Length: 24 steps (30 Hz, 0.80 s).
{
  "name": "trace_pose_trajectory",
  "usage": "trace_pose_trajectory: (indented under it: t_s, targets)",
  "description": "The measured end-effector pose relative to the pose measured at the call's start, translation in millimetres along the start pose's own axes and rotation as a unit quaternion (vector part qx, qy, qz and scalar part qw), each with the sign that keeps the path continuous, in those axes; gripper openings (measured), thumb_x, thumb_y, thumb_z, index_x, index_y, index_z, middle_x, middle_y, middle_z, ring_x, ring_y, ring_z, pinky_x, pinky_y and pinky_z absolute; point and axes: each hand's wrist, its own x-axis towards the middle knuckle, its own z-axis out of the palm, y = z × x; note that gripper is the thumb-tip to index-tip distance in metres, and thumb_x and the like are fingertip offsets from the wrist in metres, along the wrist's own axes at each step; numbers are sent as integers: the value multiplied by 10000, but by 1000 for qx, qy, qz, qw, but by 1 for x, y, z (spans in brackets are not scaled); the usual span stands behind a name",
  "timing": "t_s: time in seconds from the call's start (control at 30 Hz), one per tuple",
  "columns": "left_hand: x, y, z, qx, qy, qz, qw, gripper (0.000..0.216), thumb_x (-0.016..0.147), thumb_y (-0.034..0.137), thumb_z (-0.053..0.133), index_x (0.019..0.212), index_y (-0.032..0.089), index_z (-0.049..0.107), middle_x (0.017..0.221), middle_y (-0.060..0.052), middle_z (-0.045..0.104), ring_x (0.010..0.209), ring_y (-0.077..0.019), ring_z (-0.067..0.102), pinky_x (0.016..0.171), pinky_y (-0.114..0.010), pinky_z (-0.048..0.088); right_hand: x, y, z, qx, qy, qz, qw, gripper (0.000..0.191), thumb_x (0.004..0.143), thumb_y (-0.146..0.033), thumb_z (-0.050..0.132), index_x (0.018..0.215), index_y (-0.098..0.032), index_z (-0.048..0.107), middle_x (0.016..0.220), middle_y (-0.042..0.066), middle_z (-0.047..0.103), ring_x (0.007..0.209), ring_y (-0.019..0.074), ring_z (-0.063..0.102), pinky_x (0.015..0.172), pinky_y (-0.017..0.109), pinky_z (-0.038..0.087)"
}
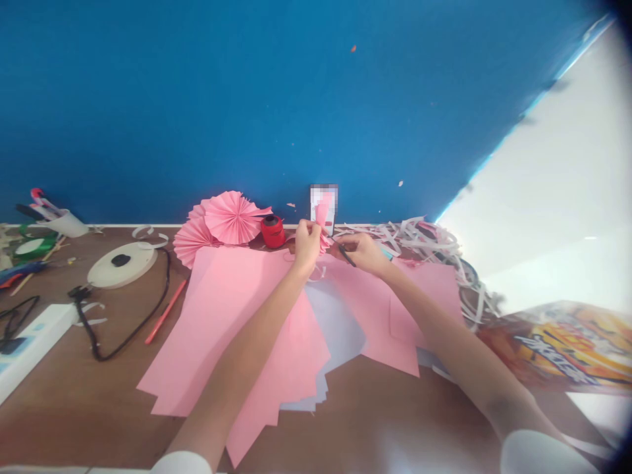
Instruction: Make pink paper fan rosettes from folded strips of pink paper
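Folded pink paper (323, 212) is at twelve o'clock, its lower part partly hidden by the left hand (308, 245). Nearest, the overlapping pink sheets (224, 296) cover each other too much to count. Farther, this hand pinches the paper, which looks narrow and upright; the right hand (364, 252) is closed on one black tool (347, 256), its kind unclear. Beyond, at eleven o'clock, at least two pleated pink fans (237, 217) overlap. One phone (315, 209), its screen blurred, is behind the paper.

Pink paper (323, 212) in left grip (308, 243)
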Motion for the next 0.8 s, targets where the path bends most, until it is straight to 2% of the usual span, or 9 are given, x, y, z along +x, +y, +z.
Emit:
trace_pose_trajectory:
  t_s: [0.13,0.3,0.4,0.5,0.67,0.8]
  targets:
    - [0,-1,1,-1,4,-12,1000,97,831,140,463,745,182,456,666,8,589,486,-61,489,486,-173,359,-1,1,1,-9,-4,3,1000,233,698,-378,651,689,-145,669,601,-3,531,529,99,435,490,228,360]
    - [0,0,0,3,-14,14,1000,93,831,142,456,747,182,463,676,6,592,519,-67,515,505,-173,372,-2,-2,2,-5,0,8,1000,242,692,-391,657,701,-149,667,598,-2,539,518,103,463,460,220,357]
    - [0,0,0,3,-7,5,1000,102,819,119,453,738,180,463,647,15,571,496,-67,497,492,-177,359,-2,-5,1,-4,-5,33,999,266,678,-413,673,700,-147,675,529,-16,502,467,94,433,428,220,340]
    - [1,1,-1,-1,-9,6,1000,101,826,133,461,737,181,468,632,18,566,499,-68,501,508,-178,372,-2,-8,-1,29,-27,63,997,308,649,-432,701,745,-140,684,545,-7,538,474,102,467,430,225,371]
    - [3,2,-2,19,-11,-9,1000,102,821,150,480,724,180,467,617,14,568,488,-67,490,486,-171,352,-3,-9,-2,32,-20,78,996,324,657,-442,709,769,-139,709,487,-21,512,419,91,439,384,220,352]
    - [3,1,-2,20,-26,11,999,89,827,153,466,742,180,470,636,13,571,503,-69,503,495,-169,368,-3,-11,-4,56,-43,99,993,329,642,-433,742,798,-145,712,517,-9,557,435,98,481,402,220,404]
